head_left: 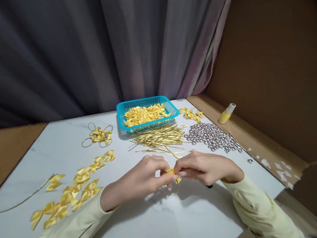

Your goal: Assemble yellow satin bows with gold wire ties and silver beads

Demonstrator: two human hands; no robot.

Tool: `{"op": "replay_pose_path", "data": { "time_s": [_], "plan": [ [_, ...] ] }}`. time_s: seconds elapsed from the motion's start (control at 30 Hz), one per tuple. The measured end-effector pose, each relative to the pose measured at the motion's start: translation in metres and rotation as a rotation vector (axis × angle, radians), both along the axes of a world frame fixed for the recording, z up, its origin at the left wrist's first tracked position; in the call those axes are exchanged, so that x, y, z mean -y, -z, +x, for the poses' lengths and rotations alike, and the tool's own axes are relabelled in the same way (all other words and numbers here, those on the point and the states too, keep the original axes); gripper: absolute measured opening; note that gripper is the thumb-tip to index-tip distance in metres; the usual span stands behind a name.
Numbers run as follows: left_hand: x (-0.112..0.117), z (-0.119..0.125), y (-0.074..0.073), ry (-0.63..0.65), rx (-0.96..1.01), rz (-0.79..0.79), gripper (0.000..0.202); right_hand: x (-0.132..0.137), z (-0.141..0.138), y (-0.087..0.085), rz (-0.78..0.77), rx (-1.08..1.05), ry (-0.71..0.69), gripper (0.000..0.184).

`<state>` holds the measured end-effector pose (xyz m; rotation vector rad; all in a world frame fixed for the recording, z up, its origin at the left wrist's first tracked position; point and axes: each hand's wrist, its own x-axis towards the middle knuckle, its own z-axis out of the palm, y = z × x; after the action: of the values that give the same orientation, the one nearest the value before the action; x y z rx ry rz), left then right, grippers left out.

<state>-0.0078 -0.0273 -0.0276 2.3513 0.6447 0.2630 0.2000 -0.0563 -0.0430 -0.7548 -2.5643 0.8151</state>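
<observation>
Both hands meet above the white table, pinching one small yellow ribbon bow (170,171) between the fingertips. My left hand (149,176) is closed on the bow's left side. My right hand (201,167) is closed on its right side, thumb and forefinger together. A thin gold loop (178,186) hangs below the bow, partly hidden by the fingers. Just beyond the hands lies a pile of gold twist ties (158,137). To the left, several yellow bows (70,193) lie in loose rows beside my left sleeve.
A blue basket (120,117) of yellow bows stands at the back. Silver beads (212,136) are spread at the right, near more yellow pieces (193,115). Looped bows (100,135) sit at back left. A small tube (227,114) stands by the cardboard wall (276,66).
</observation>
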Motion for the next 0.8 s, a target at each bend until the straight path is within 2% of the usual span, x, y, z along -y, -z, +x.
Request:
{"op": "replay_pose_path", "data": {
  "time_s": [0.2, 0.37, 0.53, 0.8],
  "plan": [
    [-0.0006, 0.0009, 0.0014, 0.039, -0.019, 0.052, 0.023, -0.0034, -0.0014, 0.0031, -0.065, 0.005, -0.026, 0.017],
    [-0.0010, 0.0005, 0.0038, 0.048, -0.061, 0.090, 0.023, -0.0033, -0.0039, 0.0074, -0.014, 0.041, 0.000, 0.017],
    [-0.0026, 0.0004, 0.0061, 0.044, -0.036, 0.025, 0.022, 0.0011, -0.0064, 0.0079, 0.065, 0.037, 0.050, 0.016],
    [-0.0038, 0.0015, 0.0019, -0.028, -0.034, -0.141, 0.024, -0.0008, -0.0043, 0.0068, 0.047, -0.026, 0.045, 0.016]
  ]
}}
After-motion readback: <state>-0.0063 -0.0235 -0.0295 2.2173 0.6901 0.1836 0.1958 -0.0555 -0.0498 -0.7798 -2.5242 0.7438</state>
